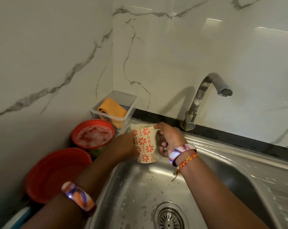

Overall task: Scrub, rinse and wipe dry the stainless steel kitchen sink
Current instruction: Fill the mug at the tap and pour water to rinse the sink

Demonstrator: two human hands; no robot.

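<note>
The stainless steel sink (225,169) fills the lower right, its basin speckled with water drops around the round drain (170,218). A cream mug with red flower print (144,144) is held upright over the basin's back left corner. My right hand (170,139) grips its handle, with the thumb on the rim. My left hand (123,146) presses against the mug's left side; its fingers are hidden behind the mug. The tap (204,98) stands at the back with no water running.
A clear plastic box (130,103) with a folded orange cloth (112,108) sits in the corner behind the mug. A red tub of soapy water (93,134) and a red lid or bowl (57,174) stand left of the sink. Marble wall behind; ribbed drainboard (278,199) at right.
</note>
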